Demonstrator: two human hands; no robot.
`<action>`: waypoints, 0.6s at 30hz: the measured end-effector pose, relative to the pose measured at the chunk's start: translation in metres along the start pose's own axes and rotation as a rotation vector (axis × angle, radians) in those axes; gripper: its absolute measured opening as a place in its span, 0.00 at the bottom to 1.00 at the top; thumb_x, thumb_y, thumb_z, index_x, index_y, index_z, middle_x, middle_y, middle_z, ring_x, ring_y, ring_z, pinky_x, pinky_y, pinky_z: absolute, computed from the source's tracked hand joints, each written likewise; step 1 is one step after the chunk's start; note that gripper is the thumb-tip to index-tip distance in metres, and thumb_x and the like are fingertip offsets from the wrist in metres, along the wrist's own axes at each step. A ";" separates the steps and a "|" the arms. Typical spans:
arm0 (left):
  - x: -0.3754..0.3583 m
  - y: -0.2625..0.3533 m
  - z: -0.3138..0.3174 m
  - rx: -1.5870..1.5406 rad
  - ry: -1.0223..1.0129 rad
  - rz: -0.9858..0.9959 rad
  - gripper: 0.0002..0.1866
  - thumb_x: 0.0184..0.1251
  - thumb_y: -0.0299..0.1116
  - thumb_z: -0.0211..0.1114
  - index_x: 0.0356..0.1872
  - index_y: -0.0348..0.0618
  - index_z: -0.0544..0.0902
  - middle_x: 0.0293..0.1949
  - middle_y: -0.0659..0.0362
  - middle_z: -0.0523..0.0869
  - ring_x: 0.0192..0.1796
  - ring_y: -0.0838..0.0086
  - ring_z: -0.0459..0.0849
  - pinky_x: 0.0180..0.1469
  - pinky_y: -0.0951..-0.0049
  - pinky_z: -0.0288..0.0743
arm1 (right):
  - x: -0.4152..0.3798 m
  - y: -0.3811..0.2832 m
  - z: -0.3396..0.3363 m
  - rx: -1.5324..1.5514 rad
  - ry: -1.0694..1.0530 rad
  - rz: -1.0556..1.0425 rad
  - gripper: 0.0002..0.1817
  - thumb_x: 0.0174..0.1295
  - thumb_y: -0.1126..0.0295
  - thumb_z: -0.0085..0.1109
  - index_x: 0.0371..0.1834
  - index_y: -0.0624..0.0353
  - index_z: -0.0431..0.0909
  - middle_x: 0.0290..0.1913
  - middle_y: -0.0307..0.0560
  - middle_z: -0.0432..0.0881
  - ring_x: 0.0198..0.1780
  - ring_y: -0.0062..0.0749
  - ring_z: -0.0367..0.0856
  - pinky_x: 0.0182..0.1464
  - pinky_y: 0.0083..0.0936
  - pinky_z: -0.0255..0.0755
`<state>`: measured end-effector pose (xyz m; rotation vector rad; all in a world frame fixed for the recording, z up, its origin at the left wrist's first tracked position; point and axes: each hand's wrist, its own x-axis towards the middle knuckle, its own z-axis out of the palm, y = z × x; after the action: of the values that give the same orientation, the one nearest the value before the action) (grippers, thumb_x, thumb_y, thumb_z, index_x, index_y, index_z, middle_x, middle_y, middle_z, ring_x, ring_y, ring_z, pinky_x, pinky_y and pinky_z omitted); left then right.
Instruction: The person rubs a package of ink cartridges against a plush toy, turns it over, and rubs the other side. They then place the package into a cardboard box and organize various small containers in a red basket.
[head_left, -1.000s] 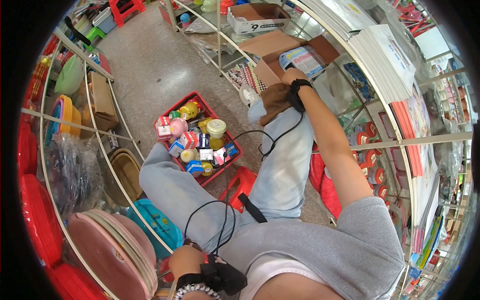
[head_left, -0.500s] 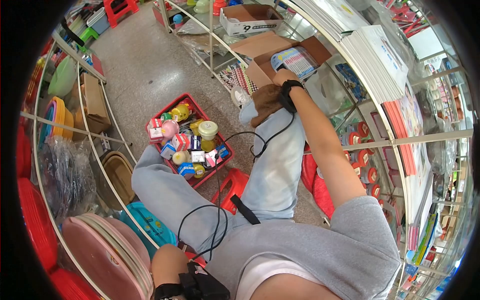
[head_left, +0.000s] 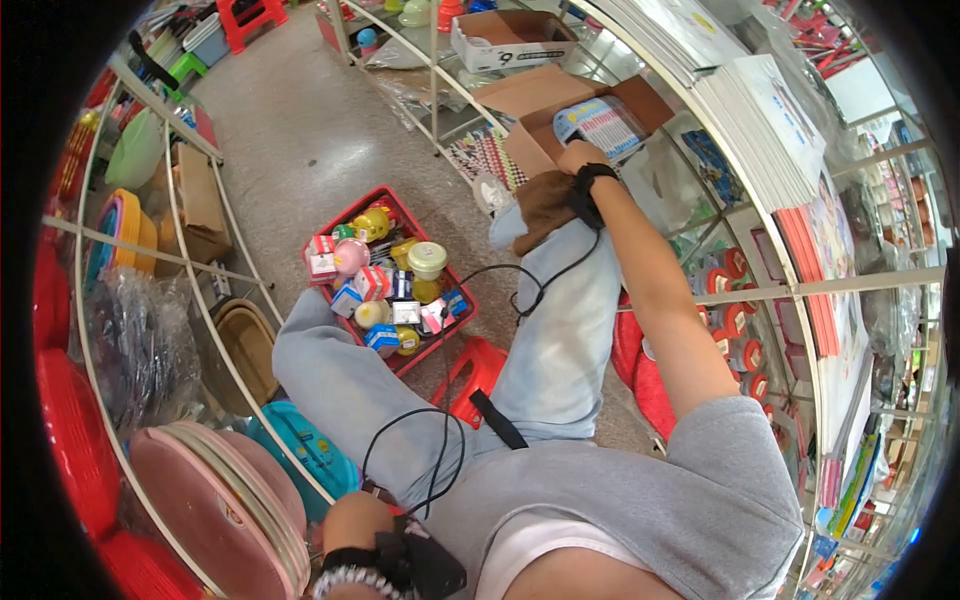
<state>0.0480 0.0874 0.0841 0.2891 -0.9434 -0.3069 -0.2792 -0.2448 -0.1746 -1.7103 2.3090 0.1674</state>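
My right hand (head_left: 582, 156) reaches to the near side of an open cardboard box (head_left: 538, 150) on the low glass shelf. Its back is toward me and the fingers are hidden, so I cannot tell whether they grip anything. Right above the knuckles, inside the box, a blue-and-white printed package (head_left: 602, 126) leans in clear wrapping. A black strap with a cable circles that wrist, over brown fabric (head_left: 545, 208) at my knee. On the left, my bent arm shows at the lower edge, with a beaded bracelet (head_left: 352, 578) and black strap; the hand is beyond the frame.
A red crate (head_left: 388, 195) of small boxes and round tubs stands on the floor between my knees, in front of a red stool (head_left: 470, 372). Glass shelves flank me, with pink basins (head_left: 190, 500) at left and stacked white booklets (head_left: 755, 125) at right.
The whole view has shifted slightly, so things appear a little further right. The left wrist's bracelet shows more. The right hand stays at the box.
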 end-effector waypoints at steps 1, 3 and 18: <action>-0.005 -0.007 -0.010 0.015 -0.009 0.011 0.09 0.62 0.40 0.52 0.40 0.57 0.78 0.53 0.71 0.69 0.54 0.77 0.66 0.49 0.68 0.57 | 0.003 0.002 0.003 0.016 0.017 -0.015 0.17 0.49 0.66 0.48 0.39 0.63 0.78 0.46 0.59 0.75 0.51 0.48 0.73 0.52 0.35 0.66; -0.010 -0.024 -0.033 -0.357 -0.052 -0.284 0.30 0.42 0.38 0.64 0.49 0.38 0.68 0.52 0.54 0.65 0.53 0.65 0.66 0.54 0.62 0.56 | 0.007 0.004 0.007 0.051 0.060 -0.026 0.18 0.49 0.65 0.48 0.39 0.63 0.77 0.46 0.58 0.75 0.50 0.49 0.73 0.52 0.35 0.66; -0.044 -0.095 -0.037 0.057 0.185 -0.702 0.10 0.65 0.40 0.46 0.38 0.47 0.69 0.54 0.60 0.65 0.52 0.73 0.63 0.52 0.69 0.57 | 0.016 0.003 0.009 -0.072 0.016 -0.025 0.17 0.48 0.67 0.47 0.38 0.65 0.77 0.44 0.63 0.74 0.48 0.51 0.73 0.49 0.36 0.67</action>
<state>0.0421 0.0206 -0.0050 0.6895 -0.6423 -0.8813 -0.2854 -0.2567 -0.1876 -1.7793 2.3185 0.2354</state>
